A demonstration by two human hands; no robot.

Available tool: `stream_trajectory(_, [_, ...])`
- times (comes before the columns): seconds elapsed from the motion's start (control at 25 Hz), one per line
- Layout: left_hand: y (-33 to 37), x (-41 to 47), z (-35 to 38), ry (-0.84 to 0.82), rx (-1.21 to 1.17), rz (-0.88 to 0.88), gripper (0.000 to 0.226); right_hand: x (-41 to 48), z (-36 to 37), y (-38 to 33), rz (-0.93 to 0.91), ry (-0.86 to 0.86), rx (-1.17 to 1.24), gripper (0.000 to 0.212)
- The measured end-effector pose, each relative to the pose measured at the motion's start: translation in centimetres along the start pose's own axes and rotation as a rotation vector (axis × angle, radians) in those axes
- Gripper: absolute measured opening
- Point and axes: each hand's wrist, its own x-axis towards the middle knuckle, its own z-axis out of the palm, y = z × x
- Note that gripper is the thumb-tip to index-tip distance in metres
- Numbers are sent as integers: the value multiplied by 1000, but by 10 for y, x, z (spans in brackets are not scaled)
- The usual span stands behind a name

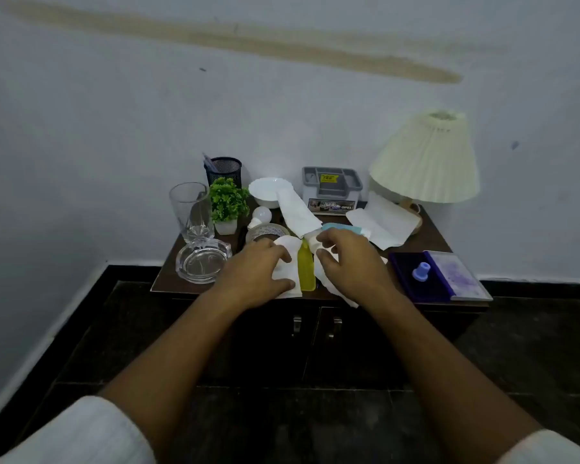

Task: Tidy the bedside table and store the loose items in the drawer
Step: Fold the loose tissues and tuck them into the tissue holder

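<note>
a pale wall (114,112) with a tan streak (282,48) meets dark floor tiles (533,346) along a black skirting (549,286).

Probably a bedroom: lamp (426,162) on cluttered bedside table (427,237).

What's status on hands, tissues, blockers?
Left hand and right hand both pinching tissues at table front. Yellow item lying between them. Cabinet doors shut.

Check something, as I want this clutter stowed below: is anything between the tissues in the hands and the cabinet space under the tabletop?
Yes. The two cabinet doors below the tabletop are closed, and the left hand and right hand both grip the tissues.
</note>
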Motion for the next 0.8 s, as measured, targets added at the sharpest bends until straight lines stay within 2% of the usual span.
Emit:
stream_trajectory(0.28, [-1,24,-1,-276,329,57,79,44,17,13,-83,14,18,27])
stream_trajectory(0.36, [3,27,1,-292,408,83,72,50,17,15,-81,11,41,26])
stream_trajectory(0.44, [4,28,2,-257,414,93,54,51,15,17,-82,10,63,26])
stream_trajectory(0.52, [1,27,-3,-242,321,88,32,50,11,19,-69,7,89,24])
stream_trajectory(0.6, [-2,24,-11,-190,199,74,19,45,5,25,-47,11,114,21])
stream_trajectory(0.68, [-4,22,-19,-19,28,59,14,39,0,32,-12,19,150,20])
stream_trajectory(0.8, [-1,18,-28,236,-347,13,9,24,-7,33,55,24,260,18])
